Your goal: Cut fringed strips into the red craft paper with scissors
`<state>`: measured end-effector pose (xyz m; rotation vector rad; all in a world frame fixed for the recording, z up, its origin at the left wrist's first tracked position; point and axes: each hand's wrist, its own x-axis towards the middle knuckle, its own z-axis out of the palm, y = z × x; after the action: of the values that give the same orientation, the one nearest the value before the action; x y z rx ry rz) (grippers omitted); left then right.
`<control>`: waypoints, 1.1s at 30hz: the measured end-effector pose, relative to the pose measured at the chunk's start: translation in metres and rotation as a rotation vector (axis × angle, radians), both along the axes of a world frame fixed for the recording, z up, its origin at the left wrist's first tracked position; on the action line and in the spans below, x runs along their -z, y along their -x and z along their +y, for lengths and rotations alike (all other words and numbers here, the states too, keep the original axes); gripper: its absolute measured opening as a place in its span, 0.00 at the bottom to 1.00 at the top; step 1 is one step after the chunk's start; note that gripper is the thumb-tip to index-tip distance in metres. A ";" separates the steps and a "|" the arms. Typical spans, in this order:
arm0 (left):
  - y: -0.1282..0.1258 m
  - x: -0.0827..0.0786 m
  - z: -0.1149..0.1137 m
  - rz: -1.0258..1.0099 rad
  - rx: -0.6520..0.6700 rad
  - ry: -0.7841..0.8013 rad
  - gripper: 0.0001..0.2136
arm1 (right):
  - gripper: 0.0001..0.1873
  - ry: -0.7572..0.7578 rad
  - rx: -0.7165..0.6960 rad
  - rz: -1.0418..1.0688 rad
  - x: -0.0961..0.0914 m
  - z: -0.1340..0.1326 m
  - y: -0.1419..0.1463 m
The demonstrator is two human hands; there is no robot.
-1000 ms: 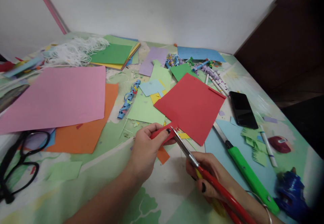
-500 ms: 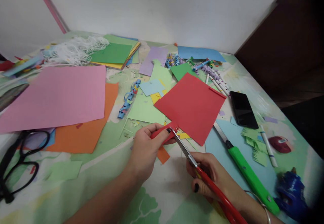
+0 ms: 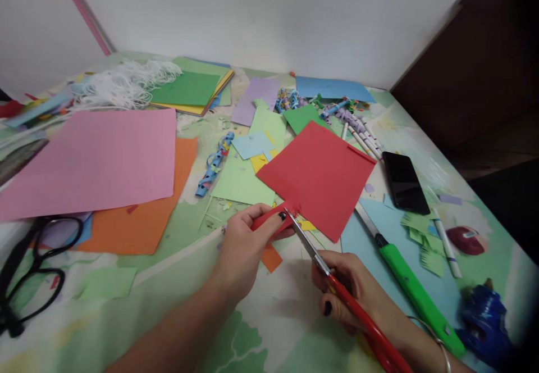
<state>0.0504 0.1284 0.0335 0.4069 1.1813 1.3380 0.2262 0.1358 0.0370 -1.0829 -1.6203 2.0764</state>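
Note:
My left hand (image 3: 246, 244) pinches a small strip of red paper (image 3: 261, 221) between thumb and fingers. In my right hand (image 3: 351, 289) are scissors with red handles (image 3: 357, 308), the fingers wrapped round them. Their metal blades lie nearly together, with the tips at the strip's edge by my left thumb. Fine red cut bits show just past the tips. Beyond my hands lies a larger red sheet (image 3: 318, 176). Under the left fingers an orange paper piece (image 3: 272, 258) rests on the table, and yellow scraps (image 3: 305, 225) lie near the blades.
Right of my right hand lies a green-handled cutter knife (image 3: 421, 297), with a blue tool (image 3: 484, 322) and a black phone (image 3: 405, 182) nearby. At left are a pink sheet (image 3: 96, 162), an orange sheet (image 3: 138, 227) and black-framed glasses (image 3: 42, 266). White string (image 3: 126, 83) is heaped behind.
The scissors and my right hand have shifted very slightly to the right. My left hand keeps its hold on the red strip, almost unmoved.

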 end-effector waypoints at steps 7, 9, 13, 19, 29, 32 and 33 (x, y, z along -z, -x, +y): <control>0.000 0.002 -0.001 0.013 0.007 -0.025 0.06 | 0.27 -0.001 -0.020 0.017 0.004 0.001 -0.004; 0.000 0.003 -0.002 0.016 0.011 -0.027 0.06 | 0.28 0.011 -0.026 0.027 0.005 0.001 -0.007; 0.000 0.002 -0.002 0.025 0.010 -0.020 0.06 | 0.27 0.004 -0.039 0.050 0.007 0.001 -0.009; 0.000 0.004 -0.001 0.029 -0.002 -0.010 0.06 | 0.28 0.004 -0.042 0.060 0.006 0.000 -0.009; 0.000 0.004 0.000 0.045 -0.019 -0.019 0.05 | 0.28 0.018 -0.048 0.057 0.006 0.000 -0.007; 0.000 0.003 0.000 0.048 -0.024 -0.015 0.05 | 0.26 -0.006 -0.046 0.048 0.005 0.000 -0.007; 0.000 0.003 0.000 0.049 -0.023 -0.011 0.06 | 0.26 -0.011 -0.047 0.050 0.005 0.000 -0.008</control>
<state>0.0506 0.1281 0.0303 0.4368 1.2227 1.3616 0.2338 0.1361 0.0321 -0.9902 -1.6469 2.1044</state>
